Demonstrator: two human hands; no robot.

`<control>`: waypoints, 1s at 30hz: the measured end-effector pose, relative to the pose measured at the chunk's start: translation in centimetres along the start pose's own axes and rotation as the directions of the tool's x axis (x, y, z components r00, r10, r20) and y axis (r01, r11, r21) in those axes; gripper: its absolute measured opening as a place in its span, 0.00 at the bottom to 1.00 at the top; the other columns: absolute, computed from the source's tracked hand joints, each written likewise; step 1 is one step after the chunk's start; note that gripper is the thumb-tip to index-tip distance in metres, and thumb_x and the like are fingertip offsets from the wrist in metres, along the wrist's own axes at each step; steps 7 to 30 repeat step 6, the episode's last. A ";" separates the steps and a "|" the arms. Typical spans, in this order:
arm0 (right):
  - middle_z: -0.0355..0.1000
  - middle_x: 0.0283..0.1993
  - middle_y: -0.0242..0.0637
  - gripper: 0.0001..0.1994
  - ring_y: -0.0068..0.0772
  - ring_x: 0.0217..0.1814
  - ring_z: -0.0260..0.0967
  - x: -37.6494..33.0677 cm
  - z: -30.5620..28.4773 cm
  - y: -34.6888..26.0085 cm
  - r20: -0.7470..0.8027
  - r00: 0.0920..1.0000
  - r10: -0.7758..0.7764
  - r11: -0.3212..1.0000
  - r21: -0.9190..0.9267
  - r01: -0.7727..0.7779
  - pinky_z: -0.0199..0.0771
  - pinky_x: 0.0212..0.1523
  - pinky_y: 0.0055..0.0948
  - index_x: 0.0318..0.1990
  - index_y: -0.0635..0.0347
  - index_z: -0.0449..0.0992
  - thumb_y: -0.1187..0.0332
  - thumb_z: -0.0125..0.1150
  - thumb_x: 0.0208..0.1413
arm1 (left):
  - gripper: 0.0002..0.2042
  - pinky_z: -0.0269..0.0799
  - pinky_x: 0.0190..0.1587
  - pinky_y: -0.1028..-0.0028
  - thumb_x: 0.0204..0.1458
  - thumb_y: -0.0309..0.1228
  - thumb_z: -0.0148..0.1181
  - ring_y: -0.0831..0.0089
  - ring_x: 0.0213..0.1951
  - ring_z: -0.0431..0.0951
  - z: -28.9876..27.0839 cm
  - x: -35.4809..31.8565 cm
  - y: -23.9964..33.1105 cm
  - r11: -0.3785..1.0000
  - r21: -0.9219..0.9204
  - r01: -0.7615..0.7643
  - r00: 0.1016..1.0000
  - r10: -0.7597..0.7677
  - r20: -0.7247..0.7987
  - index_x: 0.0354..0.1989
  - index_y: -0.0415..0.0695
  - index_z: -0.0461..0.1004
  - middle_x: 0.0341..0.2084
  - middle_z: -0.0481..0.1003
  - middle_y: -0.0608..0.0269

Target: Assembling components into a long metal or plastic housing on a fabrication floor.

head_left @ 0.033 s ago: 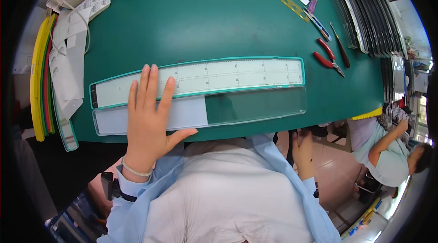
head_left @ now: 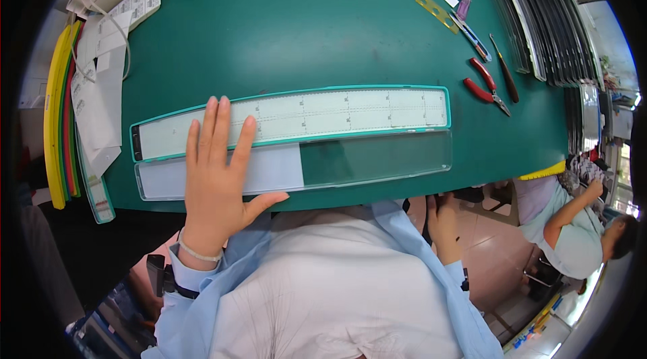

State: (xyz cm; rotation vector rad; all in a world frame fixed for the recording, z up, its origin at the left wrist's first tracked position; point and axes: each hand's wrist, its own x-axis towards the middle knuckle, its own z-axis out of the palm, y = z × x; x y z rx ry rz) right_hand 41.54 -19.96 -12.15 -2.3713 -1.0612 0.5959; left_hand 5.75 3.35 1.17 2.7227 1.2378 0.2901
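While the left hand (head_left: 217, 177) lay flat with fingers spread across the clear plastic cover (head_left: 337, 165) and the teal-rimmed white panel (head_left: 296, 116) near the green table's (head_left: 303, 36) front edge, the two long pieces sat side by side, seemingly not yet joined. The right hand (head_left: 445, 224) hung below the table edge, its grip impossible to tell.

Glossy clear plastic cover (head_left: 350, 164) beside a matt teal-rimmed plastic strip (head_left: 317, 116) on a smooth green tabletop (head_left: 303, 36).
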 end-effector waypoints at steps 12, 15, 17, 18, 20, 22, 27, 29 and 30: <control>0.70 0.52 0.60 0.30 0.59 0.49 0.71 -6.6 -0.2 14.3 0.342 0.937 -0.070 0.931 -0.316 0.184 0.71 0.47 0.47 0.64 0.58 0.56 0.60 0.58 0.56 | 0.44 0.48 0.64 0.49 0.48 0.65 0.49 0.41 0.65 0.56 0.6 0.2 -0.1 0.999 0.044 0.009 0.999 -0.011 0.041 0.62 0.36 0.62 0.63 0.58 0.39; 0.70 0.52 0.60 0.30 0.59 0.49 0.71 -6.6 -0.2 14.3 0.342 0.937 -0.070 0.931 -0.316 0.184 0.71 0.47 0.47 0.64 0.58 0.56 0.60 0.58 0.56 | 0.44 0.48 0.64 0.49 0.48 0.65 0.49 0.41 0.65 0.56 0.6 0.2 -0.1 0.999 0.044 0.009 0.999 -0.011 0.041 0.62 0.36 0.62 0.63 0.58 0.39; 0.70 0.52 0.60 0.30 0.59 0.49 0.71 -6.6 -0.2 14.3 0.342 0.937 -0.070 0.931 -0.316 0.184 0.71 0.47 0.47 0.64 0.58 0.56 0.60 0.58 0.56 | 0.44 0.48 0.64 0.49 0.48 0.65 0.49 0.41 0.65 0.56 0.6 0.2 -0.1 0.999 0.044 0.009 0.999 -0.011 0.041 0.62 0.36 0.62 0.63 0.58 0.39; 0.70 0.52 0.60 0.30 0.59 0.49 0.71 -6.6 -0.2 14.3 0.342 0.937 -0.070 0.931 -0.316 0.184 0.71 0.47 0.47 0.64 0.58 0.56 0.60 0.58 0.56 | 0.44 0.48 0.64 0.49 0.48 0.65 0.49 0.41 0.65 0.56 0.6 0.2 -0.1 0.999 0.044 0.009 0.999 -0.011 0.041 0.62 0.36 0.62 0.63 0.58 0.39; 0.70 0.52 0.60 0.30 0.59 0.49 0.71 -6.6 -0.2 14.3 0.342 0.937 -0.070 0.931 -0.316 0.184 0.71 0.47 0.47 0.64 0.58 0.56 0.60 0.58 0.56 | 0.44 0.48 0.64 0.49 0.48 0.65 0.49 0.41 0.65 0.56 0.6 0.2 -0.1 0.999 0.044 0.009 0.999 -0.011 0.041 0.62 0.36 0.62 0.63 0.58 0.39; 0.70 0.52 0.60 0.30 0.59 0.49 0.71 -6.6 -0.2 14.3 0.342 0.937 -0.070 0.931 -0.316 0.184 0.71 0.47 0.47 0.64 0.58 0.56 0.60 0.58 0.56 | 0.44 0.48 0.64 0.49 0.48 0.65 0.49 0.41 0.65 0.56 0.6 0.2 -0.1 0.999 0.044 0.009 0.999 -0.011 0.041 0.62 0.36 0.62 0.63 0.58 0.39; 0.70 0.52 0.60 0.30 0.59 0.49 0.71 -6.6 -0.2 14.3 0.342 0.937 -0.070 0.931 -0.316 0.184 0.71 0.47 0.47 0.64 0.58 0.56 0.60 0.58 0.56 | 0.44 0.48 0.64 0.49 0.48 0.65 0.49 0.41 0.65 0.56 0.6 0.2 -0.1 0.999 0.044 0.009 0.999 -0.011 0.041 0.62 0.36 0.62 0.63 0.58 0.39; 0.70 0.52 0.60 0.30 0.59 0.49 0.71 -6.6 -0.2 14.3 0.342 0.937 -0.070 0.931 -0.316 0.184 0.71 0.47 0.47 0.64 0.58 0.56 0.60 0.58 0.56 | 0.44 0.48 0.64 0.49 0.48 0.65 0.49 0.41 0.65 0.56 0.6 0.2 -0.1 0.999 0.044 0.009 0.999 -0.011 0.041 0.62 0.36 0.62 0.63 0.58 0.39; 0.70 0.52 0.60 0.30 0.59 0.49 0.71 -6.6 -0.2 14.3 0.342 0.937 -0.070 0.931 -0.316 0.184 0.71 0.47 0.47 0.64 0.58 0.56 0.60 0.58 0.56 | 0.44 0.48 0.64 0.49 0.48 0.65 0.49 0.41 0.65 0.56 0.6 0.2 -0.1 0.999 0.044 0.009 0.999 -0.011 0.041 0.62 0.36 0.62 0.63 0.58 0.39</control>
